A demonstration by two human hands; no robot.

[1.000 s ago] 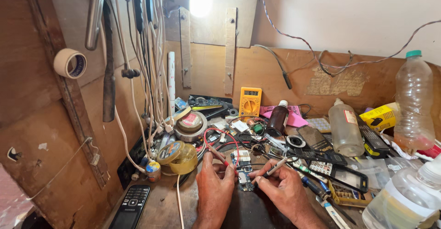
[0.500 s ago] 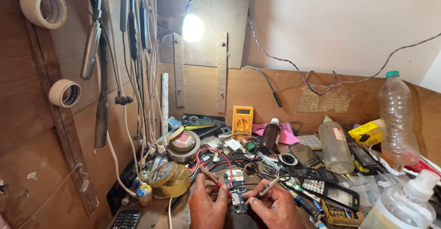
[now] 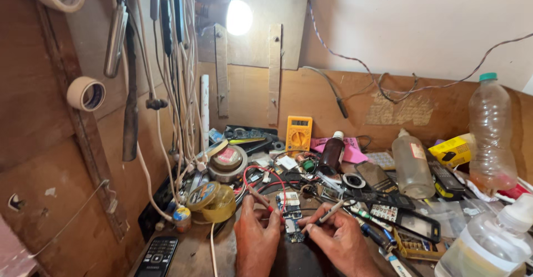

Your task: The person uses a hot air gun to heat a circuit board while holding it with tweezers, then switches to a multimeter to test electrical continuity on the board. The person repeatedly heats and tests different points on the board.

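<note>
At the bottom centre of the frame, the left hand (image 3: 256,242) is clenched around a red-tipped probe (image 3: 260,198) and the right hand (image 3: 340,242) around a pale-handled probe (image 3: 331,211), both tips directed at a small circuit board (image 3: 290,218) lying on the cluttered workbench (image 3: 195,249) between the two hands. A yellow multimeter (image 3: 298,135) stands against the back panel at centre frame, a roll of yellow tape (image 3: 211,200) lies left of the board, and a black keypad phone (image 3: 157,255) rests at lower left.

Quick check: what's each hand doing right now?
Left hand: closed on a red-tipped probe.
Right hand: closed on a pale probe, over the small circuit board.
</note>
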